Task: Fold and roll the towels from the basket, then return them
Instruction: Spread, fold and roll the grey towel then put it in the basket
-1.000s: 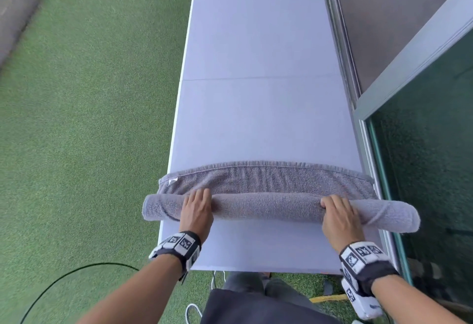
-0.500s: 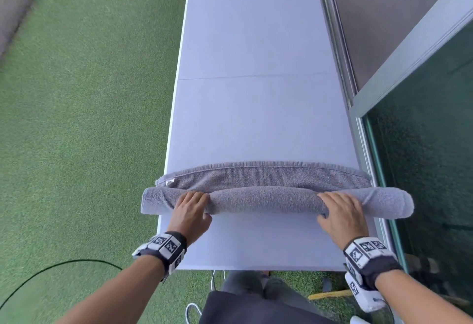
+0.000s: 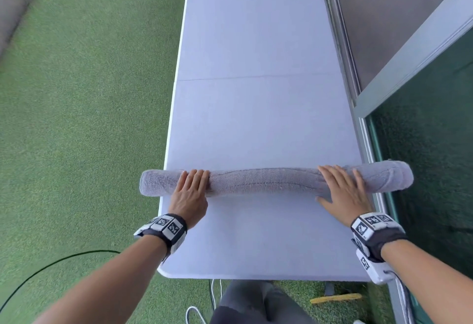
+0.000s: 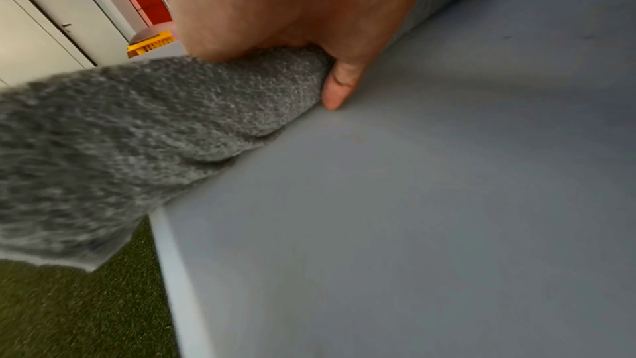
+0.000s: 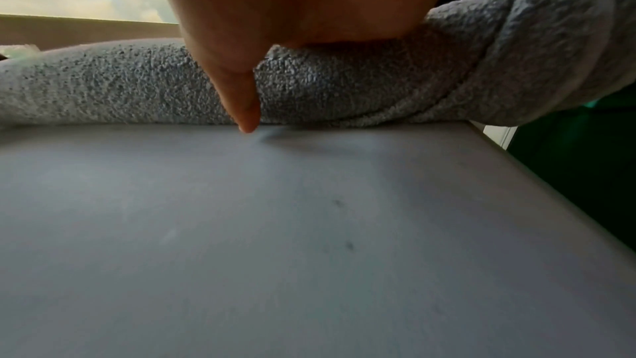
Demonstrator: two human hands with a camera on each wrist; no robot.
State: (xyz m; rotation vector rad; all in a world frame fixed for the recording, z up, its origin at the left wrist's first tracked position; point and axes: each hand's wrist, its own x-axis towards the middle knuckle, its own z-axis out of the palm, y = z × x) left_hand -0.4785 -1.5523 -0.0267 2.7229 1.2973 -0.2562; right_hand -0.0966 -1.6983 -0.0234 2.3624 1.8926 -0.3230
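Towel (image 3: 266, 183), soft, light and floppy, lies rolled across the desk (image 3: 256, 119) low in the frame, both ends hanging off, left hand (image 3: 190, 193) and right hand (image 3: 343, 193) pressing flat, fingers (image 3: 330, 172) straight, so lift near both ends.

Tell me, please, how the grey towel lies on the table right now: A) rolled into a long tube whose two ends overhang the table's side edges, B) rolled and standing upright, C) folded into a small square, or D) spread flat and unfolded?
A: the grey towel is one long roll across the table, both ends past its side edges, with the left hand and right hand laid on it.
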